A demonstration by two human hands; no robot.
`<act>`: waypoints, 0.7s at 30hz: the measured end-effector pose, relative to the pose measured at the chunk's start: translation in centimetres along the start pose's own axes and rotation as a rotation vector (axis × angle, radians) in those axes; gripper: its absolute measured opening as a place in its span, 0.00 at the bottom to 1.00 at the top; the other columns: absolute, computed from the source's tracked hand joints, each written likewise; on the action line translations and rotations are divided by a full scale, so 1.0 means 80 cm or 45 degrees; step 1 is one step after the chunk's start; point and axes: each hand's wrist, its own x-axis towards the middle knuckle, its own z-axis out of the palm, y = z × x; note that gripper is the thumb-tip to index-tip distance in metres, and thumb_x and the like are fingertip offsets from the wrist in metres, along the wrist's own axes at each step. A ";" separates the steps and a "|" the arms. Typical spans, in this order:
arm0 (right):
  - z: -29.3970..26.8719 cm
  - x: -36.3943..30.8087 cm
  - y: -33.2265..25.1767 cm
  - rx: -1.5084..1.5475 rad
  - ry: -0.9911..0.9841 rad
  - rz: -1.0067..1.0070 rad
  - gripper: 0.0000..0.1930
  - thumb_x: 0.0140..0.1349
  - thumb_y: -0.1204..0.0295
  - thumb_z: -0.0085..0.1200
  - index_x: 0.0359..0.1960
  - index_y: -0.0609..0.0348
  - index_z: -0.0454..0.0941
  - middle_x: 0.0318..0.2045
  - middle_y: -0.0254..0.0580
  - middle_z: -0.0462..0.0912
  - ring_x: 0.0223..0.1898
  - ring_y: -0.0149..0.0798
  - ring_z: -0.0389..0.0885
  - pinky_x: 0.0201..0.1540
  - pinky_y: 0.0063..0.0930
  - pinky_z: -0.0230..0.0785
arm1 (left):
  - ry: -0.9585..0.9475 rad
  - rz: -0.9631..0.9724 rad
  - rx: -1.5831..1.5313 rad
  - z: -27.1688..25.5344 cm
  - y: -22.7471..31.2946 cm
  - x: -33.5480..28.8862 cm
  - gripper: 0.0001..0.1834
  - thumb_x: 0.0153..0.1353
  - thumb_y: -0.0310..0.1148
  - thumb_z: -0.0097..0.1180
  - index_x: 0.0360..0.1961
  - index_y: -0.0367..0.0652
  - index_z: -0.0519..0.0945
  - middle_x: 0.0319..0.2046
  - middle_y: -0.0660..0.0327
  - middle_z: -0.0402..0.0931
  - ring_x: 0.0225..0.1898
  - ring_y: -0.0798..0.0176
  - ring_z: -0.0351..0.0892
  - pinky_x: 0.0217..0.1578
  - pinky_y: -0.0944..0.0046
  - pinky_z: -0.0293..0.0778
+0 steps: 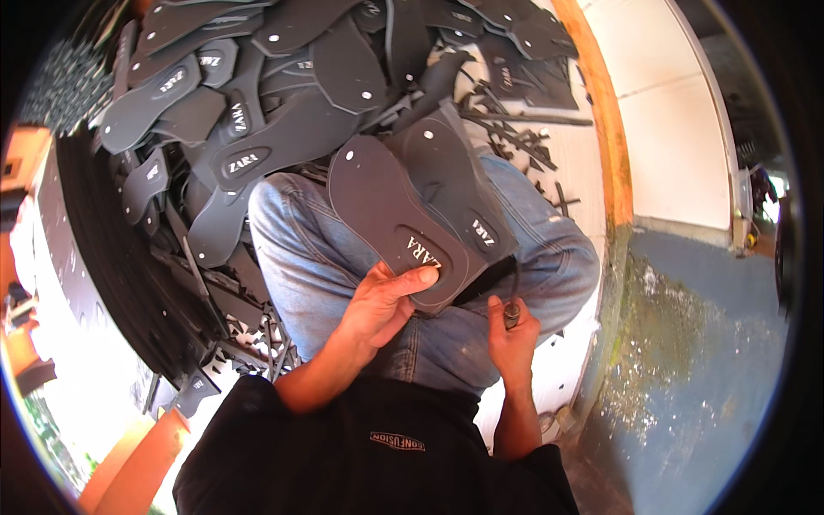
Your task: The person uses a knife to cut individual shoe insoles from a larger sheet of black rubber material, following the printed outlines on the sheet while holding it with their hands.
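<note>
Centre of frame: left hand (376, 307) pinches dark sole-shaped piece (371, 190) by lower end, thumb on top, over second sole-marked sheet (448, 190) above denim-clad lap (296, 232). Right hand (513, 342), lower right of centre, wraps slim tool (511, 314) — tip unclear. Step looks like trimming soles; next move likely calls for steady left grip — tool kept clear of thumb.

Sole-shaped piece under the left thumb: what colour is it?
Dark grey, almost black; the sole-shaped piece shows best in the head view.
</note>
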 end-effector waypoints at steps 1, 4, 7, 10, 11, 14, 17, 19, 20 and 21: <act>-0.003 -0.005 0.002 -0.094 -0.018 0.009 0.17 0.58 0.70 0.56 0.16 0.62 0.65 0.08 0.41 0.63 0.10 0.33 0.60 0.15 0.30 0.54 | 0.031 -0.014 -0.023 0.002 -0.012 0.001 0.17 0.54 0.26 0.60 0.45 0.41 0.73 0.41 0.62 0.77 0.41 0.68 0.78 0.40 0.69 0.77; -0.009 -0.017 -0.005 -0.259 -0.043 -0.040 0.15 0.57 0.71 0.57 0.16 0.61 0.66 0.09 0.44 0.68 0.10 0.42 0.67 0.16 0.33 0.58 | 0.119 -0.017 -0.063 0.004 -0.036 0.004 0.15 0.56 0.27 0.60 0.44 0.41 0.74 0.41 0.62 0.77 0.41 0.67 0.78 0.40 0.69 0.77; -0.007 -0.022 0.002 -0.316 -0.083 -0.004 0.14 0.55 0.69 0.56 0.17 0.61 0.67 0.11 0.48 0.71 0.14 0.52 0.73 0.19 0.40 0.63 | 0.179 0.023 -0.055 0.004 -0.044 0.001 0.13 0.56 0.27 0.59 0.44 0.41 0.74 0.40 0.62 0.77 0.41 0.67 0.78 0.40 0.68 0.77; -0.003 -0.028 0.007 -0.352 -0.142 0.021 0.14 0.55 0.68 0.56 0.18 0.61 0.68 0.11 0.50 0.72 0.16 0.55 0.73 0.20 0.43 0.64 | 0.180 0.039 -0.030 -0.007 -0.048 0.000 0.11 0.57 0.27 0.58 0.43 0.42 0.75 0.40 0.62 0.78 0.42 0.65 0.79 0.41 0.66 0.78; -0.002 -0.029 0.007 -0.365 -0.165 0.028 0.14 0.55 0.68 0.56 0.18 0.61 0.68 0.12 0.50 0.72 0.16 0.56 0.74 0.21 0.44 0.64 | 0.187 0.046 -0.033 -0.009 -0.049 0.001 0.11 0.57 0.27 0.58 0.43 0.42 0.75 0.40 0.62 0.78 0.41 0.65 0.79 0.42 0.66 0.78; 0.005 -0.035 0.004 -0.419 -0.180 0.100 0.12 0.54 0.69 0.54 0.18 0.61 0.68 0.13 0.52 0.73 0.19 0.58 0.74 0.24 0.47 0.65 | 0.171 0.049 0.008 -0.026 -0.047 0.001 0.12 0.57 0.26 0.57 0.43 0.42 0.75 0.40 0.61 0.78 0.41 0.65 0.79 0.42 0.66 0.77; 0.016 -0.032 0.000 -0.440 -0.305 0.088 0.10 0.53 0.70 0.53 0.20 0.62 0.69 0.15 0.55 0.75 0.22 0.60 0.75 0.27 0.49 0.66 | 0.197 0.053 0.043 -0.036 -0.047 -0.004 0.14 0.55 0.27 0.60 0.43 0.40 0.75 0.38 0.61 0.79 0.38 0.67 0.79 0.39 0.68 0.77; 0.022 -0.006 -0.015 -0.439 -0.417 0.000 0.09 0.53 0.70 0.52 0.21 0.63 0.71 0.17 0.56 0.75 0.24 0.61 0.75 0.29 0.50 0.66 | 0.227 0.063 0.065 -0.043 -0.049 -0.012 0.14 0.54 0.27 0.61 0.43 0.39 0.76 0.37 0.62 0.79 0.37 0.68 0.79 0.37 0.69 0.76; 0.027 0.008 -0.022 -0.437 -0.469 -0.045 0.09 0.53 0.70 0.51 0.22 0.64 0.71 0.17 0.57 0.75 0.25 0.62 0.75 0.30 0.50 0.66 | 0.229 0.068 0.076 -0.048 -0.053 -0.014 0.14 0.54 0.27 0.61 0.42 0.39 0.76 0.37 0.62 0.79 0.37 0.68 0.79 0.38 0.70 0.76; 0.034 0.020 -0.025 -0.384 -0.482 -0.088 0.09 0.53 0.70 0.51 0.22 0.64 0.72 0.18 0.57 0.75 0.25 0.62 0.75 0.30 0.50 0.66 | 0.217 0.076 0.090 -0.050 -0.054 -0.015 0.13 0.54 0.27 0.61 0.42 0.39 0.76 0.37 0.62 0.79 0.38 0.68 0.79 0.38 0.70 0.75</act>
